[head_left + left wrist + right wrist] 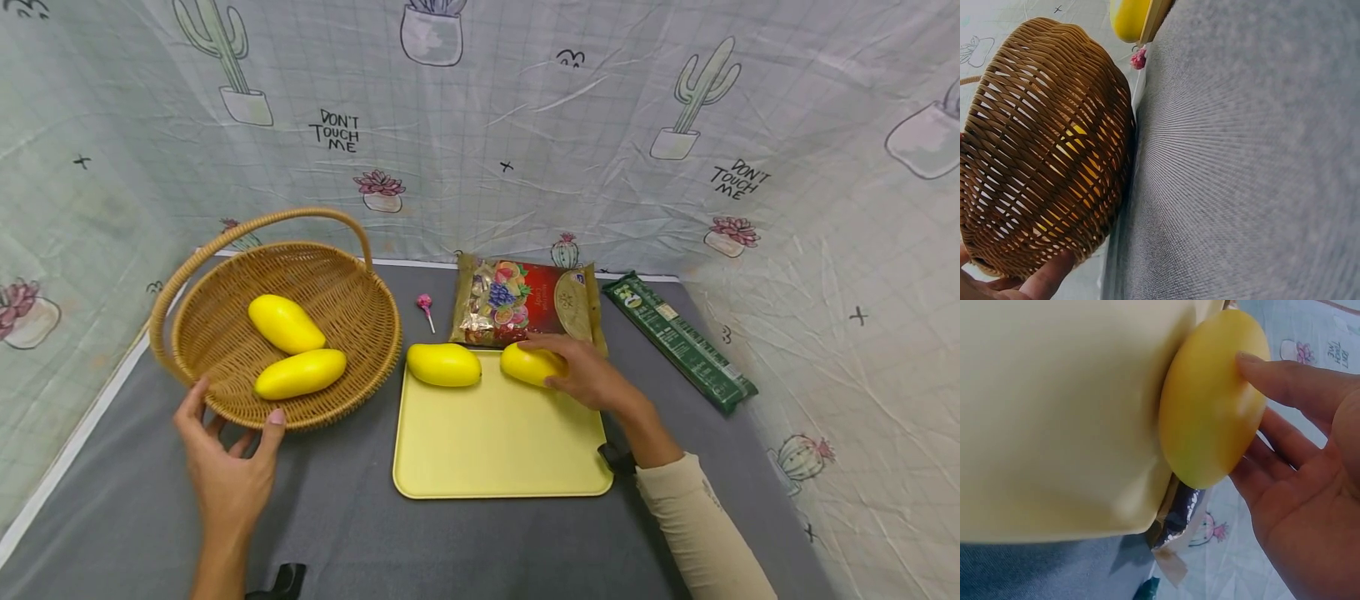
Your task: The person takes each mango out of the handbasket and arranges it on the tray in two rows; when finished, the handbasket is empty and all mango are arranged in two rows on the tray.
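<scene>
- Head view: bright, diffuse illumination; soft shadows on the tabletop [337, 517]; wide-angle stretch toward the edges.
- Left wrist view: basket [1047, 144] shaded, backlit through gaps; tabletop blurred at right.
- Right wrist view: soft shadow on the tray [1054, 425] beside the yellow fruit [1210, 412].

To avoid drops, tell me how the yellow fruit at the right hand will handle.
The yellow fruit may roll, being rounded; its smooth, shiny surface could slip; and it seems firm, since the right hand makes no visible dent.
</scene>
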